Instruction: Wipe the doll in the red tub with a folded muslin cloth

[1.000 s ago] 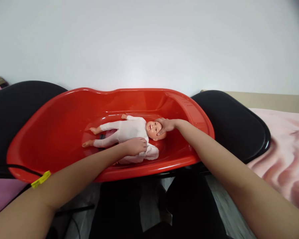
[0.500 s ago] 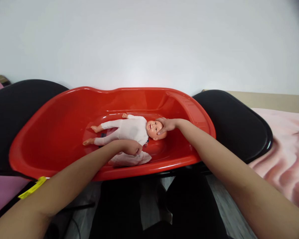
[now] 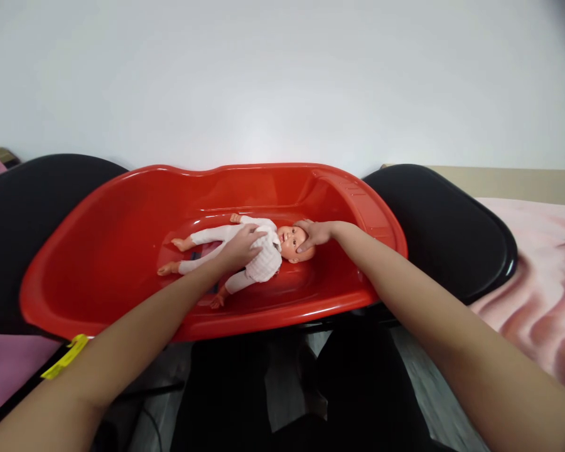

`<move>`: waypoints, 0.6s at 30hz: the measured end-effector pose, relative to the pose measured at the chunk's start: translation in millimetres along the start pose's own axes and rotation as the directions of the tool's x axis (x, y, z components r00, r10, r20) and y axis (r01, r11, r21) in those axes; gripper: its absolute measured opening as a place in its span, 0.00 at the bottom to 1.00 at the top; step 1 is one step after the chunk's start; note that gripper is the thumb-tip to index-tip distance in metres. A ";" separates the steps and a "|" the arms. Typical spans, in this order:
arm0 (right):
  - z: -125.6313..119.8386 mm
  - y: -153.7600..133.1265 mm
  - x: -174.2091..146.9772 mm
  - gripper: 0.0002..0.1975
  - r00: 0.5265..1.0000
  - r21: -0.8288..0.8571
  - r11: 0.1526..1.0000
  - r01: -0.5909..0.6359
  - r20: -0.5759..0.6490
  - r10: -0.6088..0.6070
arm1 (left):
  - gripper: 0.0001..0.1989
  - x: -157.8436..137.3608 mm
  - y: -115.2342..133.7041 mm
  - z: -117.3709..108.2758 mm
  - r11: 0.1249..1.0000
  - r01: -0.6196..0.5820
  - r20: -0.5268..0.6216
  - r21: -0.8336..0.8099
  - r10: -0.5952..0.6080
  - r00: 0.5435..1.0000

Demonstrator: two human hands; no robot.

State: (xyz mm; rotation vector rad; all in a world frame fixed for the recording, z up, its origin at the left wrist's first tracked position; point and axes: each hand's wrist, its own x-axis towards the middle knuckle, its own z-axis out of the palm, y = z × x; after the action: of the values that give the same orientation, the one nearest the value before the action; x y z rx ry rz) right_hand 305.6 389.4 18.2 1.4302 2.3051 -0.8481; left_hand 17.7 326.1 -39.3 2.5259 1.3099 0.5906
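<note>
Floor: greyish (image 3: 417,383), nearest, beside dark trousers (image 3: 367,389).
Tub: glossy red (image 3: 89,245), lying left to right, holding the doll.
Left hand: (image 3: 240,247) fingers bent over a cloth; cannot tell whether they grip it.
Cloth: white, thin (image 3: 267,256), spread across the doll's chest.
Doll: on its back (image 3: 223,233), white-clothed, bare feet left, head right.
Right hand: (image 3: 314,235) closed around the doll's head.
Sides: black surfaces left (image 3: 37,213) and right (image 3: 445,232).
Wall: plain white (image 3: 282,81), far.
</note>
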 end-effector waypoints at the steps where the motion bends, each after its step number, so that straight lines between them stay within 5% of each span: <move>1: 0.6 1.6 1.2 0.61 1.000 0.006 1.000 0.002 -0.004 -0.002 | 0.27 -1.7 -1.3 6.7 0.997 -0.052 0.082 0.052 0.048 0.995; 4: 2.3 6.2 4.3 0.60 1.000 0.021 1.000 0.006 -0.008 -0.006 | 0.41 -4.7 -1.3 21.7 0.975 -0.122 0.265 0.186 0.070 0.962; 6: 2.9 7.5 5.3 0.59 1.000 0.021 1.000 0.000 -0.010 0.001 | 0.43 -4.5 0.6 24.8 0.960 -0.121 0.289 0.252 0.045 0.956; 13: 0.9 -1.5 -2.0 0.60 0.999 0.006 1.000 -0.029 -0.013 0.029 | 0.28 -0.3 -2.7 19.6 0.950 0.001 0.153 0.312 -0.051 0.987; 18: 1.9 0.0 -3.4 0.59 0.999 -0.027 1.000 -0.012 -0.049 0.011 | 0.23 -4.8 -37.5 15.3 0.942 0.176 0.036 0.284 -0.194 0.980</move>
State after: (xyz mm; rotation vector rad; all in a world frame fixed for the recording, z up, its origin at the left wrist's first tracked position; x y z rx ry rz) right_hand 307.1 385.9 18.5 1.4668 2.3330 -0.7831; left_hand -5.0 343.2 -68.5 2.5676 1.6891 0.3005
